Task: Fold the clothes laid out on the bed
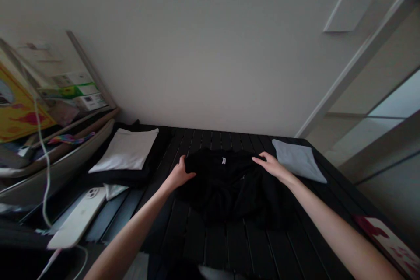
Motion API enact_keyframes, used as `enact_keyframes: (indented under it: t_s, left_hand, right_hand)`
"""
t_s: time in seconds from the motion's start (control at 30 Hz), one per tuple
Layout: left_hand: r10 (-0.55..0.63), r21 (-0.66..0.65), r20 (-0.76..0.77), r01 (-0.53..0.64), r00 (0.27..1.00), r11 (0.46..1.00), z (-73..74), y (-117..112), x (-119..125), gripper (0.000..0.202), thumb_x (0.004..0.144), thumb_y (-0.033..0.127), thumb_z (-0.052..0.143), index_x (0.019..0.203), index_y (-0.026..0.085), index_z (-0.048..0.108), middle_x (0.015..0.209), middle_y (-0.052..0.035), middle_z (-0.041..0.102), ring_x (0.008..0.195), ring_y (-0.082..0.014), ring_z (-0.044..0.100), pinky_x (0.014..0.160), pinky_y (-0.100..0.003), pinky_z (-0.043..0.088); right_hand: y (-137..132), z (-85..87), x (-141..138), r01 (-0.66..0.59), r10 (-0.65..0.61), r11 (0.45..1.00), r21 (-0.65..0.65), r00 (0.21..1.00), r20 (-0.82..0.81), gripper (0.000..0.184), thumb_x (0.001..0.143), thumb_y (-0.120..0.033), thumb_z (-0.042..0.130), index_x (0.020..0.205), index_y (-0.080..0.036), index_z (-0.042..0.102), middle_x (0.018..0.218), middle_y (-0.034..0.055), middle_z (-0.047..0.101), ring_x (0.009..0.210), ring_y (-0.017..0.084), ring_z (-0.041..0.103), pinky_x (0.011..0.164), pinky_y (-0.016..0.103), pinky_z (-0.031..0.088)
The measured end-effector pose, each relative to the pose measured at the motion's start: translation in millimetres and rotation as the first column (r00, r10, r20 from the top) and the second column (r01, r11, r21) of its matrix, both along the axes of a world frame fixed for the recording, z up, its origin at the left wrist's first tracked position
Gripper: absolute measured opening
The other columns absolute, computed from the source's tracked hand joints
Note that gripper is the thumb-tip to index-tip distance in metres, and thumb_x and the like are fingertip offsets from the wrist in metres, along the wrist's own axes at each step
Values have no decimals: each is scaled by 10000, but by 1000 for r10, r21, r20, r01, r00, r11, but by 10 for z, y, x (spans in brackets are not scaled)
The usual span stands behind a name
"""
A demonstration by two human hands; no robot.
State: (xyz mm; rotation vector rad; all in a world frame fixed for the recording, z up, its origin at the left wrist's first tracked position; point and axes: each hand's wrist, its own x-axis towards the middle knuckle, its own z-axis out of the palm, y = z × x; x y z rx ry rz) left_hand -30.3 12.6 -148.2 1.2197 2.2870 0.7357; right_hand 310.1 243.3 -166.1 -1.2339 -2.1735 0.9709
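Observation:
A black cloth garment (229, 188) lies bunched on the dark slatted table (236, 240), with a small white label (223, 160) at its far edge. My left hand (179, 174) grips the garment's left side near the far edge. My right hand (272, 167) rests flat at its right side, fingers on the black cloth and pointing inward. Both forearms reach in from the bottom of the view.
A white folded cloth (124, 151) lies on a black folded item (154, 170) to the left. A pale grey-blue folded cloth (297, 160) lies to the right. A white phone (78, 216) with a white cable (44, 170) sits at left, beside a shelf of boxes (74, 89).

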Motion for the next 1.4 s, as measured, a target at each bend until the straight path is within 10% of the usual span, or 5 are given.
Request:
enact_keyframes:
  t_s: [0.27, 0.47, 0.63, 0.97, 1.4]
  left_hand:
    - [-295, 133, 84, 283, 952, 950, 189, 225, -970, 380, 690, 300, 654, 1047, 173, 669, 1095, -61, 696, 1071, -250, 621, 958, -342, 458]
    - [5, 230, -152, 31, 988, 973, 282, 717, -1440, 329, 796, 178, 517, 1108, 146, 619, 1124, -99, 673, 1079, -236, 607, 962, -393, 457]
    - [162, 319, -481, 0, 862, 948, 203, 1049, -961, 463, 875, 187, 473, 1338, 167, 447, 1394, -159, 470, 1285, -309, 417, 1021, -523, 357]
    - [-353, 61, -493, 436, 796, 898, -574, 1137, 80, 520, 924, 232, 403, 1439, 254, 340, 1484, -49, 402, 1392, -232, 290, 1114, -464, 256]
    - [-545, -28, -533, 631, 647, 775, -108, 1071, 595, 434, 880, 108, 435, 1265, 267, 555, 1148, -66, 625, 1178, -262, 445, 1027, -525, 273]
  right_hand:
    - [796, 402, 108, -331, 289, 933, 142, 924, 251, 147, 745, -358, 576, 763, -216, 609, 822, 47, 688, 837, 237, 633, 790, 336, 468]
    - [1265, 536, -276, -104, -112, 893, 439, 891, 440, 242, 889, -276, 442, 1007, -156, 616, 945, 156, 672, 871, 280, 628, 779, 405, 455]
    - [1006, 449, -816, 0, -323, 669, 743, 900, 291, 418, 926, -328, 418, 1270, -106, 500, 1261, 239, 535, 1145, 371, 491, 901, 520, 391]
    - [76, -602, -1109, -453, 295, 781, 431, 875, 384, 476, 977, -352, 288, 1435, -251, 372, 1500, 65, 380, 1371, 210, 338, 1100, 458, 294]
    - [-313, -70, -1004, -630, 398, 670, 392, 751, 527, 464, 703, -21, 440, 1118, -149, 603, 1164, 149, 584, 1089, 258, 516, 967, 443, 353]
